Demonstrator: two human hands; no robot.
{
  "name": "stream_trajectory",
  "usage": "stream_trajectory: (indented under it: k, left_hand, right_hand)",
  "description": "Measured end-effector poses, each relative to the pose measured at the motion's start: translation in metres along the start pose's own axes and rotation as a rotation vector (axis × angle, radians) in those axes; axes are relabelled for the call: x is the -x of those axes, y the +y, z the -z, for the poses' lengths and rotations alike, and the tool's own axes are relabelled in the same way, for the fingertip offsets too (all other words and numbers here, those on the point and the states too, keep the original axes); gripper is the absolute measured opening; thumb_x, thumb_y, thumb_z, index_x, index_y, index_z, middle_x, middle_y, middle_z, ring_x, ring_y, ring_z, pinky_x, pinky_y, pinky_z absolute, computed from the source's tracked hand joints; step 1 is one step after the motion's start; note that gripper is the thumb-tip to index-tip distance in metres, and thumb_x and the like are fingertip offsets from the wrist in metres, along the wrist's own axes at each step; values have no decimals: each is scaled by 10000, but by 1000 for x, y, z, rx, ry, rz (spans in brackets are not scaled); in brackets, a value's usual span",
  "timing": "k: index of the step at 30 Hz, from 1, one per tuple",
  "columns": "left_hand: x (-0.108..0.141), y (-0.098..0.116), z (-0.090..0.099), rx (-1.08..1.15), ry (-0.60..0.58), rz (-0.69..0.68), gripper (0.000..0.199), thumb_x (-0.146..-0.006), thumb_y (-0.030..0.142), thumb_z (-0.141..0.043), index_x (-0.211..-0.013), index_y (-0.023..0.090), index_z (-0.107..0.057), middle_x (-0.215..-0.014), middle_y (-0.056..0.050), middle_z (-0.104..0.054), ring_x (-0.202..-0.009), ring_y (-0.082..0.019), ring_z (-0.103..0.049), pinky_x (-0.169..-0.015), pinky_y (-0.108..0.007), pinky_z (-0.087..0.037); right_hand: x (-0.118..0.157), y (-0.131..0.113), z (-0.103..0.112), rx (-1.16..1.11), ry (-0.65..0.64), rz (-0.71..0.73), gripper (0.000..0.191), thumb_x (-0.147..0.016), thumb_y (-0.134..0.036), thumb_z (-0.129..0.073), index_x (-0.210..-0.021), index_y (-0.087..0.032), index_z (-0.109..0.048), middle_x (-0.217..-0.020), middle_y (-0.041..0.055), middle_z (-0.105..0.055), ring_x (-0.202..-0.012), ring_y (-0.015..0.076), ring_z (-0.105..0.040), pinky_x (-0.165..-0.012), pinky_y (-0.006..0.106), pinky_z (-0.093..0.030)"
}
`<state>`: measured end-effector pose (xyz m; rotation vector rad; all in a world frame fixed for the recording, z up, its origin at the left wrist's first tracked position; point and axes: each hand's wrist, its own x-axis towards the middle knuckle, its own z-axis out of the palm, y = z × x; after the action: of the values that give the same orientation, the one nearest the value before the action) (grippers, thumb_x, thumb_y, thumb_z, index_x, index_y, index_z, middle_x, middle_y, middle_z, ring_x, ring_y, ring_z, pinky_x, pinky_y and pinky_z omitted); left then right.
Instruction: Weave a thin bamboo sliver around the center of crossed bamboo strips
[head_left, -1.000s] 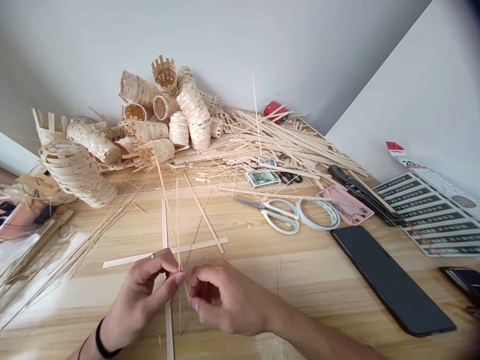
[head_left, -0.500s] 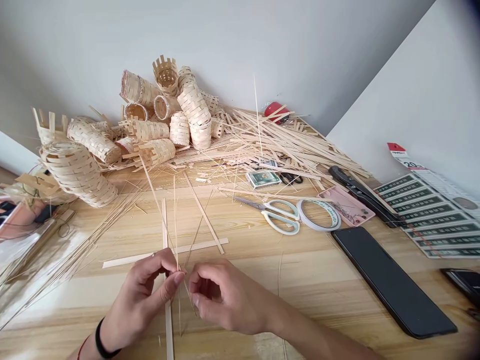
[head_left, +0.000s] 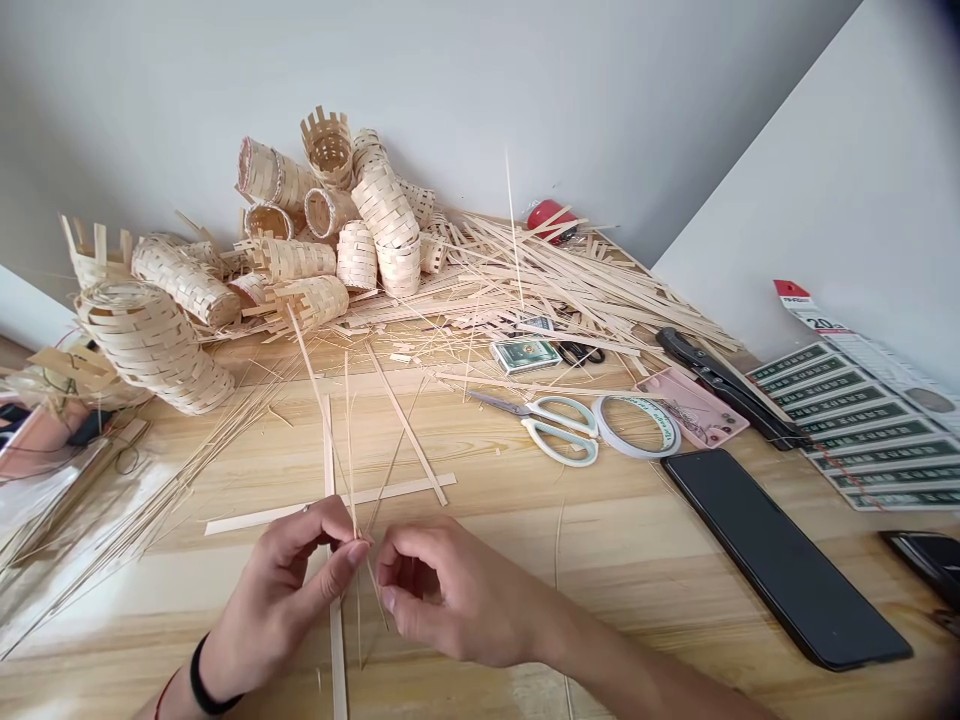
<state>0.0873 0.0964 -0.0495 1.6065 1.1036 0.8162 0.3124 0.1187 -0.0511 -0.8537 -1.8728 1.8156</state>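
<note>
Between the thumb and forefinger of my left hand (head_left: 304,585), several thin bamboo strips (head_left: 349,430) are pinched where they cross, their ends fanning out above and below. Close on its right, my right hand (head_left: 465,595) has its fingers curled, thumb and forefinger closed at the lower part of one thin strip (head_left: 377,585). Under the hands, a flat wide strip (head_left: 339,660) runs lengthwise on the table. Another flat strip (head_left: 255,519) lies across it, partly behind my left fingers. The exact crossing point is partly hidden by my fingertips.
Woven bamboo baskets (head_left: 386,205) are piled at the back left, beside a heap of loose strips (head_left: 592,280). To the right lie scissors (head_left: 562,430), a tape roll (head_left: 637,450), a pink tray (head_left: 694,405), a utility knife (head_left: 720,385) and a phone (head_left: 784,560). Fine strips (head_left: 180,480) spread leftward.
My hands keep almost the same pose and grip. The whole view has shifted very slightly.
</note>
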Motion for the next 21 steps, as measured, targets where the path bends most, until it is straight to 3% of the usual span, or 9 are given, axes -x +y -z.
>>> stream_trajectory:
  k: [21]
  left_hand:
    - [-6, 10, -3, -79, -33, -26, 230, -1035, 318, -566, -840, 207, -610, -736, 17, -595, -677, -125, -533, -650, -231, -432]
  right_hand:
    - [0, 2, -2, 6, 20, 16, 118, -854, -143, -620, -834, -205, -523, -738, -49, -534, -635, 102, -472, -565, 214, -380]
